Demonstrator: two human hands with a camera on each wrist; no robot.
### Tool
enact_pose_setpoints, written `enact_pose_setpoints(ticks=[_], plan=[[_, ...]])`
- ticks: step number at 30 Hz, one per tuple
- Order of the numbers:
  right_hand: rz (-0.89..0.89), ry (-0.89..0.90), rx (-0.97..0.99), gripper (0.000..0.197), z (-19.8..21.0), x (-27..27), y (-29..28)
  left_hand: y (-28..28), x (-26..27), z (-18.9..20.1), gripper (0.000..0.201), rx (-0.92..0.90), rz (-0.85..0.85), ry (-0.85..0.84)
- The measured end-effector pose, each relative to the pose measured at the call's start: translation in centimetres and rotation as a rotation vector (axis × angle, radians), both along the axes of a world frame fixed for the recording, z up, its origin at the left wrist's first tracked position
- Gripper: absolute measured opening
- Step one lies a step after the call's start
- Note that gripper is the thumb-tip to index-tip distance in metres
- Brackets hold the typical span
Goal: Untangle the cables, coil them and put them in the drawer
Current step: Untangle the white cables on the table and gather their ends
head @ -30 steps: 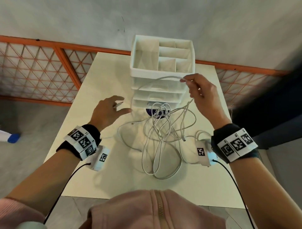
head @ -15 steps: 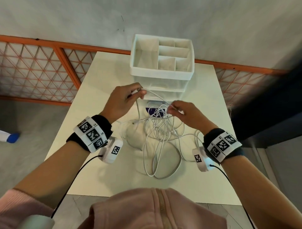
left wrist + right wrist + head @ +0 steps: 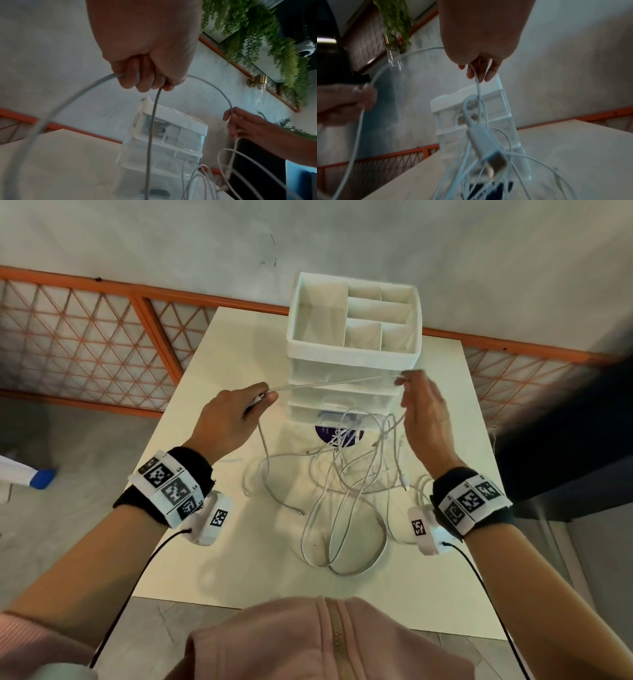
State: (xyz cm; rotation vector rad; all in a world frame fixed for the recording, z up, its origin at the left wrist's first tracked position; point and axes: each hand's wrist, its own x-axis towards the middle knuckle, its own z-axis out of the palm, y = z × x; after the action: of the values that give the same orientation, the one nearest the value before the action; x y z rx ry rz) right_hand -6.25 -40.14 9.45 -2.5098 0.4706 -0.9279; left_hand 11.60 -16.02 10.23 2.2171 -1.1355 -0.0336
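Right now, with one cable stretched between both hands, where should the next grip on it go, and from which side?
Grip the taut span beside the left hand, coming from above: it runs straight and clear of the tangle on the table.

A pale table (image 3: 212,378) stands against a grey plaster wall (image 3: 171,237) edged by orange lattice railing (image 3: 85,344). Grey floor (image 3: 61,446); hanging greenery (image 3: 257,27) and a brass lamp (image 3: 257,80) higher up.

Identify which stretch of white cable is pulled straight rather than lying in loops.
The stretch of cable held between the left hand and the right hand; the other cables lie looped on the table.
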Motion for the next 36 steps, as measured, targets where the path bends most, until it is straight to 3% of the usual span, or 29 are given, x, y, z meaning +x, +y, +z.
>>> enact_pose_setpoints(ticks=[2, 5, 11, 15, 18, 23, 25, 27, 29, 31, 33, 36], plan=[[-0.007, -0.057, 0.013, 0.024, 1.1, 0.6, -0.2, 0.5, 0.1, -0.6, 0.031, 0.054, 0.04, -0.004], [0.058, 0.002, 0.061, 0.023, 0.5, 1.0, -0.6, 1.1, 0.4, -0.8, 0.031, 0.053, 0.09, -0.008], [0.082, 0.519, 0.196, 0.018, -5.4, -1.1, -1.1, 3.1, 2.5, 0.1, 0.037, 0.008, 0.183, -0.046], [0.071, 0.599, 0.467, 0.008, -7.9, -2.2, -0.2, 4.2, 2.9, -0.7, 0.042, 0.133, 0.25, -0.073], [0.016, 0.633, 0.484, 0.015, -8.5, -1.7, 0.1, 4.2, 2.8, -1.0, 0.043, 0.124, 0.337, -0.068], [0.154, 1.001, 0.365, 0.021, -10.7, -2.9, 0.0, 4.2, 2.5, -1.6, 0.042, 0.145, 0.418, -0.071], [0.062, 0.889, 0.29, 0.022, -11.4, -3.3, 0.7, 4.3, 2.3, -1.8, 0.042, 0.162, 0.443, -0.052], [-0.056, 0.661, 0.126, 0.027, -11.1, -2.5, 1.8, 4.4, 2.3, -1.9, 0.042, 0.146, 0.473, -0.044], [0.038, 0.519, 0.014, 0.024, -9.9, -0.7, 3.3, 4.5, 2.4, -1.9, 0.04, 0.126, 0.483, -0.034], [0.26, 0.508, 0.106, 0.015, -9.3, 1.4, 4.8, 4.5, 2.6, -2.2, 0.04, 0.14, 0.461, -0.015], [0.471, 0.633, 0.256, 0.008, -9.4, 3.0, 6.7, 4.4, 2.5, -2.9, 0.041, 0.178, 0.426, 0.004], [0.616, 0.846, 0.346, 0.025, -11.0, 4.4, 9.0, 4.1, 1.7, -4.1, 0.041, 0.201, 0.368, 0.029]])
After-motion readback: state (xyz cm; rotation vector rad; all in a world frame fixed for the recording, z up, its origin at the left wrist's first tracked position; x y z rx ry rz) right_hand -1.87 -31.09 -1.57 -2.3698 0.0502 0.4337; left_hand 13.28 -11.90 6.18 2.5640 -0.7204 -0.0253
